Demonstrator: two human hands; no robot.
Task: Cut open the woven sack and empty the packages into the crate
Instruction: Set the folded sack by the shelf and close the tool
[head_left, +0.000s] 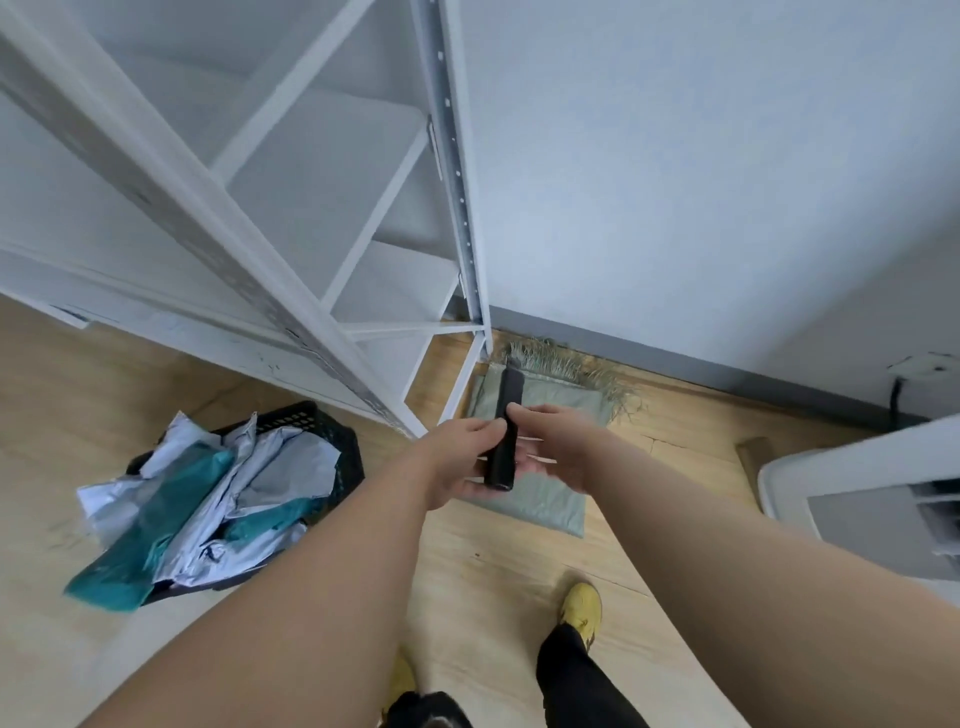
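A black utility knife (503, 431) stands lengthwise between both hands, above the floor. My left hand (457, 460) cups its lower end from the left. My right hand (558, 447) pinches its middle from the right. Below them the green woven sack (550, 506) lies flat and folded on the wooden floor, its frayed cut edge toward the wall. At the left, a black plastic crate (332, 441) is heaped with grey, white and teal mailer packages (218, 499), some spilling over its front rim.
A white metal shelving rack (322, 208) stands to the left and behind, one leg beside the sack. A white machine (872, 499) sits at the right edge. My feet in yellow shoes (582, 608) are on the floor below.
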